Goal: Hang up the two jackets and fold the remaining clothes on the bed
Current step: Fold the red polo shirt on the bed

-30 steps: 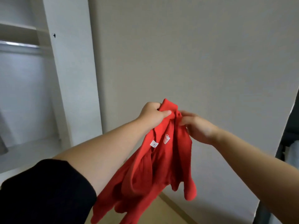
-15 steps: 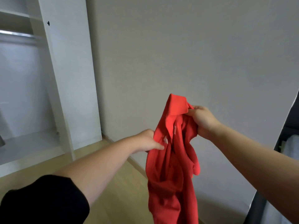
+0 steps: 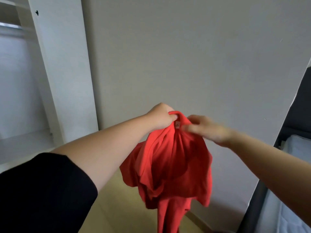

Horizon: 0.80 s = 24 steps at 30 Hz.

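A plain grey wall [image 3: 193, 52] fills the head view, with an open white wardrobe [image 3: 64, 68] at left and the corner of a bed [image 3: 296, 148] at right. Since half a second ago the left hand [image 3: 161, 117] has climbed from the cloth's middle to the collar, which it now pinches beside the label. The right hand [image 3: 208, 127], blurred, rests at the collar's other side; whether it grips I cannot tell. One red garment [image 3: 171, 162] hangs in the air between them, so probably the collar is being found for spreading out. Count: one garment, two hands, one wardrobe.
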Each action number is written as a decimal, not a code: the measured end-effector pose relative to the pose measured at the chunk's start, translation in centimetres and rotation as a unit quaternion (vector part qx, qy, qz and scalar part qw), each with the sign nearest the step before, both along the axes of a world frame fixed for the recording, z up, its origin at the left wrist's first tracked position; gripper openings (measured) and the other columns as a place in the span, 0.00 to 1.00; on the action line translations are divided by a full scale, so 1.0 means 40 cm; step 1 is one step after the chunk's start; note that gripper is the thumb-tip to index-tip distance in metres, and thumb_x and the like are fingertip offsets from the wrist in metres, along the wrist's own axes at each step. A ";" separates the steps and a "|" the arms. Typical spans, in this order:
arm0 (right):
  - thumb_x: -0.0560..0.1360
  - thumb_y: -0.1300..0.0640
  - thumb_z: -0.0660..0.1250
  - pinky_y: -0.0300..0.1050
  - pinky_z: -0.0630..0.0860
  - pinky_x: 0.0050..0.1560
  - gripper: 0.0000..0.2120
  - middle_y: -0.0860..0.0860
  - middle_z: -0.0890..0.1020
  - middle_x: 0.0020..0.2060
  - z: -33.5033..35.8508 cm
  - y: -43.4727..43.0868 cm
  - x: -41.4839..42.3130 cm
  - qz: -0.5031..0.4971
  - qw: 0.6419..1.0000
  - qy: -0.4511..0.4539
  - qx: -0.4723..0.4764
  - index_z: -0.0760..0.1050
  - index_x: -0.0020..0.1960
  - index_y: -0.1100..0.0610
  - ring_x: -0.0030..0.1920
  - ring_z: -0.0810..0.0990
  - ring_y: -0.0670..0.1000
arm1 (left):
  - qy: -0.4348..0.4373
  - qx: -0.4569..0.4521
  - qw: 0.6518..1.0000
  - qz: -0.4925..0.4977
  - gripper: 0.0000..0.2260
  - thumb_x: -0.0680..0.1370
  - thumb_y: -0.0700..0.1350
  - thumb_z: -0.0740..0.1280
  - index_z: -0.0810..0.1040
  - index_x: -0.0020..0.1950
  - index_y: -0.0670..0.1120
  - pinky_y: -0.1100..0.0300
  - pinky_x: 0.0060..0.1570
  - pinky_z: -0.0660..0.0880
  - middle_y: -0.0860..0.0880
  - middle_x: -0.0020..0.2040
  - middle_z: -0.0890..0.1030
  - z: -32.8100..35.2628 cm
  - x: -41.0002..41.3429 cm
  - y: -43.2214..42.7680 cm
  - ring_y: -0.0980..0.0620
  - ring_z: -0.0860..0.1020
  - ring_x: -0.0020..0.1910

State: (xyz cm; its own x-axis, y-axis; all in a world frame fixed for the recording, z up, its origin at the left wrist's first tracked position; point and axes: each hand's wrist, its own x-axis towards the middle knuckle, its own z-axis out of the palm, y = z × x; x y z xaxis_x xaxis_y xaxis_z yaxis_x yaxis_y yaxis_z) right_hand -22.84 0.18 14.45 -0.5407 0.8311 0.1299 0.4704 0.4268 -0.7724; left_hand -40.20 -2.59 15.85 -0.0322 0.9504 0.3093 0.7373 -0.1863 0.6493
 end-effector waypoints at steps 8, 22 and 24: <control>0.74 0.61 0.60 0.43 0.65 0.38 0.09 0.54 0.76 0.39 -0.049 -0.005 -0.071 -0.169 0.924 -0.180 0.291 0.75 0.37 0.58 0.45 0.76 0.60 | 0.249 0.018 0.968 0.027 0.09 0.71 0.38 0.68 0.82 0.50 0.45 0.60 0.43 0.71 0.46 0.46 0.82 0.016 -0.050 -0.043 0.49 0.77 0.46; 0.75 0.59 0.59 0.46 0.68 0.39 0.12 0.59 0.81 0.50 0.030 0.015 -0.050 -0.244 0.833 -0.299 0.396 0.73 0.57 0.59 0.51 0.80 0.63 | 0.345 -0.103 0.888 0.287 0.10 0.74 0.37 0.59 0.79 0.50 0.42 0.60 0.40 0.71 0.45 0.49 0.82 0.018 -0.130 -0.063 0.46 0.81 0.48; 0.76 0.58 0.59 0.49 0.73 0.45 0.14 0.59 0.80 0.55 0.022 0.012 -0.046 -0.233 0.845 -0.356 0.323 0.73 0.59 0.59 0.55 0.79 0.62 | 0.245 -0.189 0.916 0.255 0.08 0.75 0.38 0.59 0.77 0.40 0.40 0.66 0.30 0.71 0.45 0.33 0.82 0.021 -0.141 -0.064 0.53 0.81 0.28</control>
